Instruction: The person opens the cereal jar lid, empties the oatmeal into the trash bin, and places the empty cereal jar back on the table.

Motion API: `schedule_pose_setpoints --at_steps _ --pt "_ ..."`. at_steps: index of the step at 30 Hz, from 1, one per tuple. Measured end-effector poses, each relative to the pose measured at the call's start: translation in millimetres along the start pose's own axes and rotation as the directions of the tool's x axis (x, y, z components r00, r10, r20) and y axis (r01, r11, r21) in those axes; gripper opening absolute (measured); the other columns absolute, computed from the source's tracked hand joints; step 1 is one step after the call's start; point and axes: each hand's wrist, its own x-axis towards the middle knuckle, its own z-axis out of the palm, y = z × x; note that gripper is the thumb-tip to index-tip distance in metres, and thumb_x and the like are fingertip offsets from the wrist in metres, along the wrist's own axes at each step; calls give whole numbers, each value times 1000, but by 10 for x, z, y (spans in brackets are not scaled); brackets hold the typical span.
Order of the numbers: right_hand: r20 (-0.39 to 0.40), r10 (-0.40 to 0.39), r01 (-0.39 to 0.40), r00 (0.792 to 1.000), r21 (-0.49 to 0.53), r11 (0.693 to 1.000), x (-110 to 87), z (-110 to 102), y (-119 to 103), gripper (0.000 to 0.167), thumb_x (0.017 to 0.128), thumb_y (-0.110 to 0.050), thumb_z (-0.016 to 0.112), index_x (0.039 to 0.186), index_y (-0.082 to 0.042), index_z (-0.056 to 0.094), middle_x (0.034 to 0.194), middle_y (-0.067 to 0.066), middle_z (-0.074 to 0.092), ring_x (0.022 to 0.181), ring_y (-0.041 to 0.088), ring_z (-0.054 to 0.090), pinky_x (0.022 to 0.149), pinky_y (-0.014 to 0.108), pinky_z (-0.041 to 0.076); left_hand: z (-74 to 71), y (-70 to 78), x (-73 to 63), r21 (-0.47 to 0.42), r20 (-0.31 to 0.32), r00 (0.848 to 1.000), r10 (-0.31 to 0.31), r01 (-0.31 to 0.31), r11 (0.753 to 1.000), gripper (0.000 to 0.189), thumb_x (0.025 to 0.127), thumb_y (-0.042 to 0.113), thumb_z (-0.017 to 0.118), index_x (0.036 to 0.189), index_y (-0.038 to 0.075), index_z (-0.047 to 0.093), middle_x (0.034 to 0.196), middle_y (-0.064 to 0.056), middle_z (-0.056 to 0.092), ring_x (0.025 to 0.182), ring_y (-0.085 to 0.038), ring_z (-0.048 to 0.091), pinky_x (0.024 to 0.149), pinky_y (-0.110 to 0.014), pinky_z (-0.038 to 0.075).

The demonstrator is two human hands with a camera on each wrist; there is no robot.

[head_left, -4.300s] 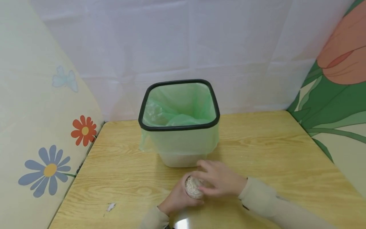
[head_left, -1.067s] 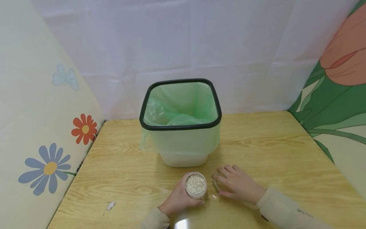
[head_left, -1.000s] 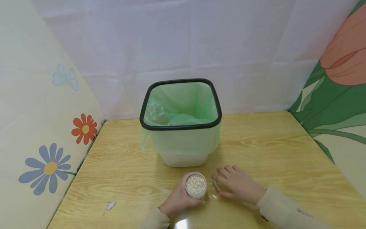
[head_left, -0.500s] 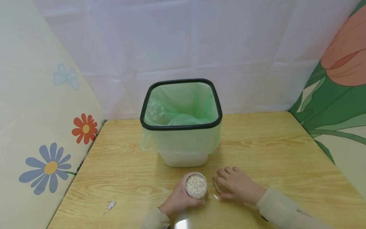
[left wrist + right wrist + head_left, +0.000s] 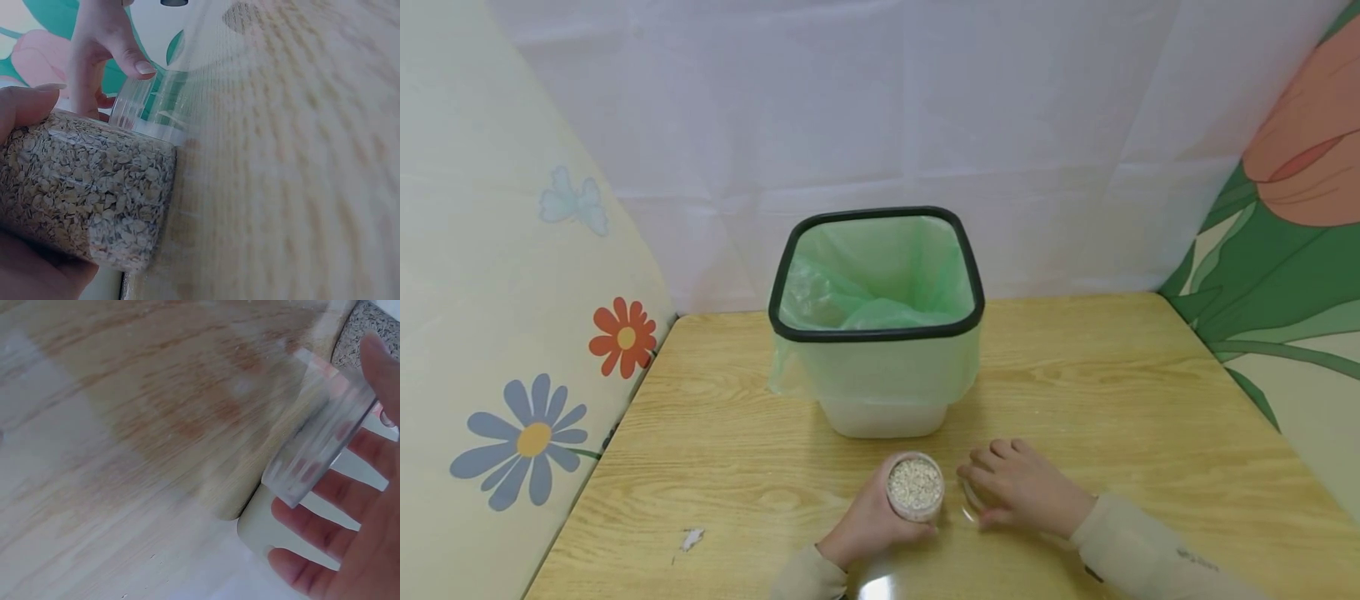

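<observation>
My left hand grips a clear jar round its side; the jar stands upright and topless on the table, filled with rolled oats. To its right, my right hand holds a clear round lid on edge between thumb and fingers, low at the tabletop. The fingertips spread along the lid's far side, and in the left wrist view the thumb lies at its upper rim. From above, the hand hides most of the lid. A small gap separates lid and jar in the head view.
A bin with a black rim and green liner bag stands just beyond the jar on the wooden table. A white scuffed patch marks the table at left. A white cloth hangs behind.
Earlier, my right hand was over the jar's top; it then moved right with the lid, uncovering the oats. Over the last second the thumb and lid shift only slightly. The left hand stays on the jar.
</observation>
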Motion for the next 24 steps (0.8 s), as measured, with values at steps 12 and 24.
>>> schedule_pose_setpoints --at_steps 12,24 --pt "63 18 -20 998 35 999 2 -2 12 64 73 -61 67 116 -13 65 110 8 63 93 24 55 73 40 48 0 16 1 -11 -5 1000 -17 17 1000 81 61 4 89 132 12 49 122 -1 58 115 -22 55 102 -38 39" --pt "124 29 -39 992 76 996 16 -23 17 63 74 -58 68 118 -13 65 110 6 62 93 23 54 73 39 47 -5 5 5 -21 9 1000 -10 10 1000 80 63 3 88 132 11 48 123 -1 57 116 -22 54 102 -37 39"
